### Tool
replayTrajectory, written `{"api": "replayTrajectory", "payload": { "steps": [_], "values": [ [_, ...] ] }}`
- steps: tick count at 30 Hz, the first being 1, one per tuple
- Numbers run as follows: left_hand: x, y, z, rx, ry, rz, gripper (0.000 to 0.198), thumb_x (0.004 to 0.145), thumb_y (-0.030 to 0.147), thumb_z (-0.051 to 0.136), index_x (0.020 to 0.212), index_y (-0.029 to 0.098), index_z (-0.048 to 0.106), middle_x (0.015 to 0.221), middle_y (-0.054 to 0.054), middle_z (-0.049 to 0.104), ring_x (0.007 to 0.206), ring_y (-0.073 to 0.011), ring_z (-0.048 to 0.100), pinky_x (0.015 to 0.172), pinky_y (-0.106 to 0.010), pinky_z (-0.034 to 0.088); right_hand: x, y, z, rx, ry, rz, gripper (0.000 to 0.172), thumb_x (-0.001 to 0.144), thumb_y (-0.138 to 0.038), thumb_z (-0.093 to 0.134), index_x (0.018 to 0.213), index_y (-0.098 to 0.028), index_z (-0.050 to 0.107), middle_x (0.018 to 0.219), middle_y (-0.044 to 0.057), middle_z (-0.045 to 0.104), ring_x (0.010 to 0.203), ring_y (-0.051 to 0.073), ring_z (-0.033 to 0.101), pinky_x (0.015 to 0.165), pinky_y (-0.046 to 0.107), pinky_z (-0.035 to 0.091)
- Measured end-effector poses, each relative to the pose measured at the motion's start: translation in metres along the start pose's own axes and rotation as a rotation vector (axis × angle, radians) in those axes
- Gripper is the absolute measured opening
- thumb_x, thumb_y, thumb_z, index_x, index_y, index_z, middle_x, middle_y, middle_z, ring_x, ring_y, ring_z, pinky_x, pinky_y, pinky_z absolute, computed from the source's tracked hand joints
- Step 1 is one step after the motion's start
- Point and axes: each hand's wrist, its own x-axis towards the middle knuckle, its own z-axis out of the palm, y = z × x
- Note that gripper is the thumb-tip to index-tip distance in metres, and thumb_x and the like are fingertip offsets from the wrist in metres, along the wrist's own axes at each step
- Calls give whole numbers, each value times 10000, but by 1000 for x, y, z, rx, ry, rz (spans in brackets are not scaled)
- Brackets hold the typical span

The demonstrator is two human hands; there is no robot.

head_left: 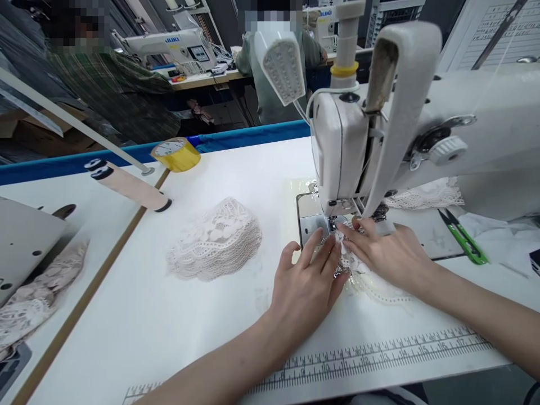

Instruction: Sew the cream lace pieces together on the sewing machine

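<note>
A small piece of pale lace point(348, 260) lies under the needle area of a white sewing machine point(337, 152). My left hand point(307, 275) rests flat at the front left of the presser foot, fingers spread, fingertips touching the lace's edge. From the right, my right hand point(386, 250) pinches the lace close to the needle, thumb and index finger pointing left. The hands partly cover the lace, and its layers at the foot cannot be made out. To the left sits a stack of pale lace pieces point(217, 242).
Green thread snips point(464, 236) lie right of the needle plate, with more lace point(428, 194) behind. A yellow tape roll point(176, 154) and a pinkish thread cone point(130, 188) stand back left. A printed ruler point(358, 360) runs along the front edge. Two people sit beyond the table.
</note>
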Motion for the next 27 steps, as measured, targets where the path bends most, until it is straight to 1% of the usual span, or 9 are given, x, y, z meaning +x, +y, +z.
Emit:
{"api": "replayTrajectory", "payload": {
  "steps": [5, 11, 14, 18, 23, 27],
  "values": [
    [1, 2, 1, 45, -13, -3, 338, 946, 368, 447, 1195, 186, 585, 1243, -42, 619, 1237, -239, 479, 904, -404, 347, 2, 2, 5, 18, 41, -10, 351, 966, -320, 406, 1262, -254, 582, 1050, 131, 652, 604, 170, 571, 443, 282, 266],
    [0, 4, 2, 79, -34, -9, 377, 961, 404, 404, 1206, 174, 574, 1247, -49, 617, 1263, -208, 452, 913, -413, 340, 3, 3, 7, 1, 62, -2, 355, 969, -327, 394, 1263, -262, 583, 1013, 140, 653, 588, 168, 564, 443, 283, 230],
    [0, 4, 1, 84, -41, -9, 385, 968, 412, 385, 1207, 177, 574, 1250, -53, 615, 1263, -198, 450, 913, -410, 336, 3, 3, 7, -14, 46, 2, 377, 981, -352, 357, 1270, -259, 579, 999, 144, 650, 568, 152, 550, 443, 282, 210],
    [0, 4, 1, 79, -38, -12, 376, 970, 409, 382, 1193, 185, 584, 1253, -58, 613, 1262, -204, 451, 919, -416, 331, 2, 4, 6, -51, 17, -2, 398, 989, -357, 322, 1329, -287, 518, 1088, 152, 625, 572, 139, 546, 441, 271, 194],
    [0, 3, 3, 60, -22, -24, 364, 959, 408, 410, 1185, 188, 590, 1246, -65, 615, 1261, -226, 448, 940, -424, 336, 3, 5, 6, -64, -16, 34, 409, 998, -386, 278, 1351, -339, 478, 1126, 138, 609, 578, 132, 546, 457, 262, 212],
    [1, 0, 7, 45, -6, -32, 356, 948, 409, 432, 1184, 192, 589, 1226, -60, 627, 1261, -229, 448, 937, -420, 347, 4, 7, 11, -73, -39, 58, 420, 1004, -397, 238, 1371, -363, 439, 1123, 124, 604, 608, 141, 562, 471, 270, 237]
  ]
}}
